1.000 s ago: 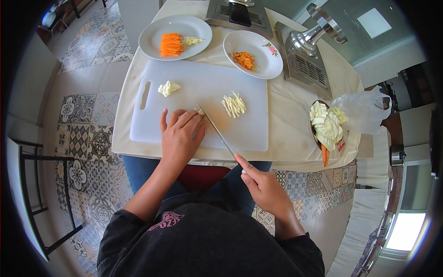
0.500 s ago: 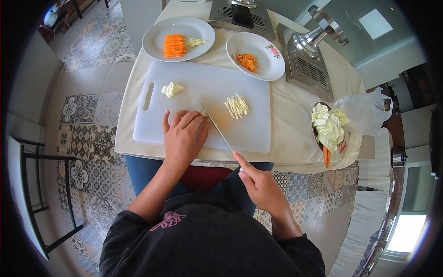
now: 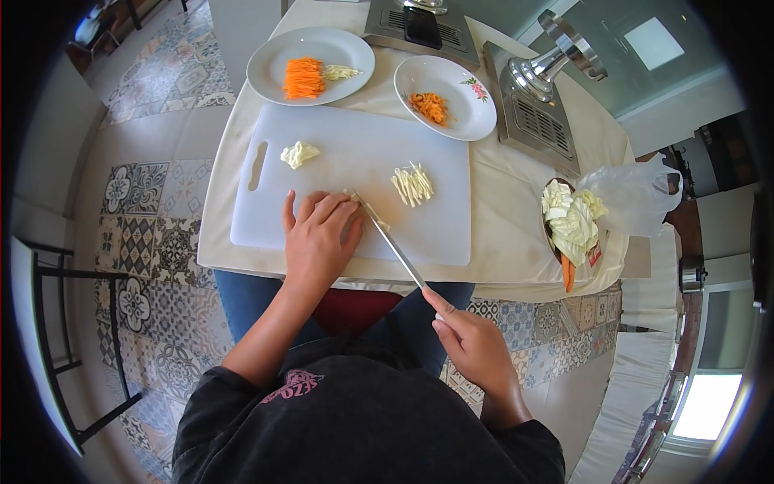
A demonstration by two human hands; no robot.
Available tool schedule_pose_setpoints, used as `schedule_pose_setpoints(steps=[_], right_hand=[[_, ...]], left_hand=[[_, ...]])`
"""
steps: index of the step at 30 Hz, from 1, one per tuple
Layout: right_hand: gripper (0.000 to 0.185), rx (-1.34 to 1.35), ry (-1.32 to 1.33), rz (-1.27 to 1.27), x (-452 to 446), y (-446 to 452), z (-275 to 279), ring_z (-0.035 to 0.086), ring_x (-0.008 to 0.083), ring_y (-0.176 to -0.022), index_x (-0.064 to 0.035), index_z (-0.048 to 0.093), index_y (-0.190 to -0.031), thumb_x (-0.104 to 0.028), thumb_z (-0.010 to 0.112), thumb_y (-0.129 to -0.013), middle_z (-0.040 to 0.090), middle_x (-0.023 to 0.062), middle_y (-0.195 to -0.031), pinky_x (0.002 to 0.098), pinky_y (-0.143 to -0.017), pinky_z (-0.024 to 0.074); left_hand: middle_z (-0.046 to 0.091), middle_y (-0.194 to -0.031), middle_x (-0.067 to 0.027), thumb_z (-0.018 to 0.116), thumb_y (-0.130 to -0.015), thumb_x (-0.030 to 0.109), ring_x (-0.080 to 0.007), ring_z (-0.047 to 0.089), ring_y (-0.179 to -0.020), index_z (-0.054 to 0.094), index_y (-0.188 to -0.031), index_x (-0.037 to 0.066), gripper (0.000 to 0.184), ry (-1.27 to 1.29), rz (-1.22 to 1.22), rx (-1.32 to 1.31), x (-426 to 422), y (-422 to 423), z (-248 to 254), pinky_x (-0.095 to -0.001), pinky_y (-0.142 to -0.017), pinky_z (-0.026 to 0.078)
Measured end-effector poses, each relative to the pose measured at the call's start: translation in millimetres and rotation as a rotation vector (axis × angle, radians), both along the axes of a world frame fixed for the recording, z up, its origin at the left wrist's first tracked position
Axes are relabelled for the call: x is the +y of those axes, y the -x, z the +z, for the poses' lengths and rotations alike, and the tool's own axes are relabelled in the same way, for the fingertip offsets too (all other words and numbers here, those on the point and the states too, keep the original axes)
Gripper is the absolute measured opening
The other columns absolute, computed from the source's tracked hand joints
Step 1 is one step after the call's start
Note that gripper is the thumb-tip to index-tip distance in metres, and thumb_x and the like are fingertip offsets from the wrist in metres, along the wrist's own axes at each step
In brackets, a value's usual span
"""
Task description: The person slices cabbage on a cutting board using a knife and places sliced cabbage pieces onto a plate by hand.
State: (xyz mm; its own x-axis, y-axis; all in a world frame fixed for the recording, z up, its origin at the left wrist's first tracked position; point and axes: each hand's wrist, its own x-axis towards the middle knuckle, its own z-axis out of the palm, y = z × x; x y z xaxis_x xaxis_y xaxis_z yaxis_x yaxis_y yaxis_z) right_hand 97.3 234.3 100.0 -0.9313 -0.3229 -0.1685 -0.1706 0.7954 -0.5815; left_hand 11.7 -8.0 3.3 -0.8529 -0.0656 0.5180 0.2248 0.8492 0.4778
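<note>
My right hand (image 3: 472, 335) grips a kitchen knife (image 3: 401, 256) by its handle. The blade slants up and left across the white cutting board (image 3: 278, 218), its tip beside my left fingers. My left hand (image 3: 318, 238) presses down on a piece of cabbage, mostly hidden under the bent fingers. A pale cut cabbage strip (image 3: 382, 225) lies against the blade. To the right on the board is a small heap of cabbage strips (image 3: 412, 185); a loose cabbage piece (image 3: 299, 154) lies at the upper left.
Behind the board are a plate (image 3: 266, 68) with carrot and cabbage strips and a flowered bowl (image 3: 459, 77) with carrot scraps. Metal stands (image 3: 532, 117) hold the back; a phone (image 3: 422, 27) lies on one. Cabbage leaves (image 3: 572, 218), carrots (image 3: 568, 273) and a plastic bag (image 3: 633, 194) are right.
The knife and my right hand have moved slightly down and right. A pale cabbage strip now shows beside the blade. My left hand stays in about the same place.
</note>
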Motion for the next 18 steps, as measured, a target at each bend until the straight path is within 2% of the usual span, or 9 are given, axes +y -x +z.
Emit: schedule_pose_setpoints(steps=[5, 8, 11, 14, 18], right_hand=[[0.048, 0.182, -0.071, -0.050, 3.8, 8.1, -13.9, 0.058, 0.0283, -0.061, -0.0330, 0.058, -0.142, -0.020, 0.064, -0.096, 0.052, 0.0081, -0.066, 0.0417, -0.058, 0.0476], [0.050, 0.231, -0.151, -0.036, 8.0, 12.1, -17.1, 0.058, 0.0278, -0.061, -0.0338, 0.059, -0.141, -0.019, 0.067, -0.094, 0.051, 0.0069, -0.067, 0.0415, -0.058, 0.0476], [0.051, 0.274, -0.172, -0.033, 8.3, 13.4, -19.9, 0.058, 0.0275, -0.061, -0.0359, 0.060, -0.140, -0.019, 0.068, -0.092, 0.051, 0.0060, -0.069, 0.0416, -0.057, 0.0478], [0.053, 0.261, -0.180, -0.039, 8.2, 13.2, -22.0, 0.059, 0.0270, -0.062, -0.0376, 0.060, -0.140, -0.019, 0.070, -0.091, 0.052, 0.0054, -0.070, 0.0412, -0.057, 0.0483], [0.055, 0.256, -0.187, -0.047, 8.2, 12.2, -22.5, 0.059, 0.0266, -0.062, -0.0389, 0.059, -0.140, -0.019, 0.071, -0.090, 0.053, 0.0048, -0.072, 0.0411, -0.057, 0.0489]], left_hand=[[0.068, -0.111, 0.0014, 0.075, -0.083, 0.015, -0.0226, 0.059, -0.115, 0.070, -0.111, 0.015, 0.028, 0.034, -0.006, -0.029, 0.6, -0.4, 1.1, -0.0567, -0.115, 0.027], [0.063, -0.114, 0.0009, 0.069, -0.088, 0.017, -0.0212, 0.057, -0.116, 0.067, -0.115, 0.018, 0.027, 0.101, 0.006, -0.060, 2.9, 0.3, 4.3, -0.0573, -0.114, 0.028], [0.057, -0.126, -0.0046, 0.066, -0.087, 0.015, -0.0275, 0.052, -0.122, 0.065, -0.120, 0.021, 0.033, 0.081, -0.025, -0.109, 3.6, 1.3, 6.6, -0.0595, -0.115, 0.026], [0.048, -0.138, -0.0092, 0.066, -0.085, 0.014, -0.0340, 0.046, -0.127, 0.067, -0.120, 0.023, 0.036, 0.039, -0.063, -0.045, 7.0, 3.8, 12.7, -0.0625, -0.115, 0.023], [0.045, -0.143, -0.0104, 0.065, -0.086, 0.014, -0.0383, 0.041, -0.132, 0.070, -0.117, 0.022, 0.032, 0.051, -0.184, -0.059, 18.9, 11.4, 17.3, -0.0649, -0.115, 0.020]])
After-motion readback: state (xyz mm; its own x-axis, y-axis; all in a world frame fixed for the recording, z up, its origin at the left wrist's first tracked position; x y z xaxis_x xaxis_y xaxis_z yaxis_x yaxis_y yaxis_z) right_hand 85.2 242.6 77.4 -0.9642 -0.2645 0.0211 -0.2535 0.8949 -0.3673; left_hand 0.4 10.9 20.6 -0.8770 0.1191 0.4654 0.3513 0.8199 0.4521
